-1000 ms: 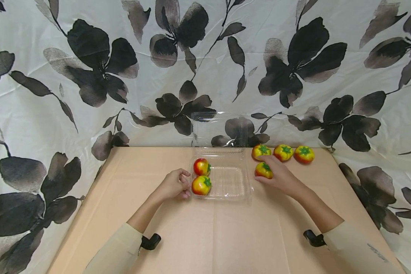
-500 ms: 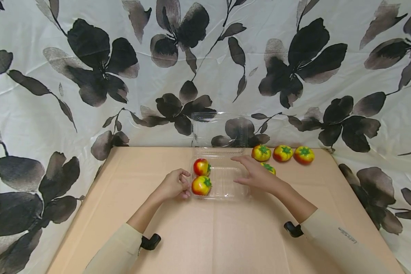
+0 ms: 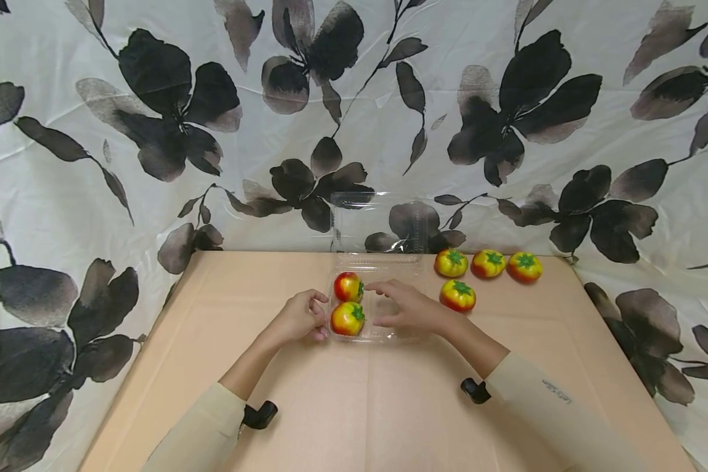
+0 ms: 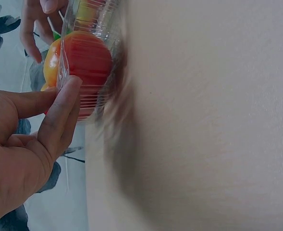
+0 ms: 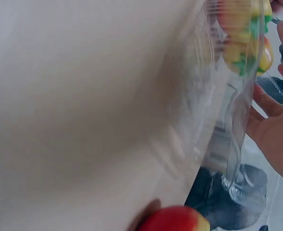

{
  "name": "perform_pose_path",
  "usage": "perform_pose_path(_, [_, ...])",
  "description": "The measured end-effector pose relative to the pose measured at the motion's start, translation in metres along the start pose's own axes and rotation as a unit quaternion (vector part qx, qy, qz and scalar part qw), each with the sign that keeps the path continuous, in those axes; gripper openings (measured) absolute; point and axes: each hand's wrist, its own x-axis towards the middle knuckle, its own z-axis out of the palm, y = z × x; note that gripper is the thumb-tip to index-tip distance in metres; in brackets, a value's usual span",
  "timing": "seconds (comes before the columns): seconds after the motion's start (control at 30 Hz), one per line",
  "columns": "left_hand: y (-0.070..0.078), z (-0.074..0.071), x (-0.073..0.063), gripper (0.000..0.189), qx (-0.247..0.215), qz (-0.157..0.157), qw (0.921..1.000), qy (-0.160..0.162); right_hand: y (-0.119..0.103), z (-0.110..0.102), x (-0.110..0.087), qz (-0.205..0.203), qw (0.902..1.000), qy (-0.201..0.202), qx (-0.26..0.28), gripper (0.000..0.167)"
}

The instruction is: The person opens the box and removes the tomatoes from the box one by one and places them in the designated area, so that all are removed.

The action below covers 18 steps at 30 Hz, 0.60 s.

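A clear plastic clamshell box (image 3: pixel 392 337) stands with its lid (image 3: pixel 380 223) raised at the back. Two red-and-yellow tomato-like fruits with green leafy tops, a rear one (image 3: pixel 347 287) and a front one (image 3: pixel 347 318), sit along its left side. My left hand (image 3: pixel 301 318) pinches the box's left rim between thumb and fingers, as the left wrist view shows. My right hand (image 3: pixel 410 307) is over the right part of the box, fingers extended toward the two fruits and holding nothing. In the head view its fingertips come close to the rear fruit; whether they touch cannot be told.
Right of the box lies a single similar fruit (image 3: pixel 457 296). Behind it a row of three more, including a rightmost fruit (image 3: pixel 524 267), lies along the back edge of the tan table (image 3: pixel 354 406). A floral cloth (image 3: pixel 224 144) hangs behind the table.
My right hand has left the single fruit on the right and moved left over the box with nothing in it. That fruit stays on the table. The left hand keeps its place.
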Motion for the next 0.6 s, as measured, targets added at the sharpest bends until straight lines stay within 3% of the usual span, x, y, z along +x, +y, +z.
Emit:
perform_pose_path(0.2, [-0.001,0.001,0.003,0.039,-0.006,0.001,1.0,-0.002,-0.008,0.01,0.008,-0.003,0.9988,-0.04,0.028,0.072])
perform_pose_path(0.6, [-0.002,-0.001,0.002,0.039,0.001,0.004,1.0,-0.007,-0.014,0.025,0.022,-0.036,0.997,-0.06,0.032,0.074])
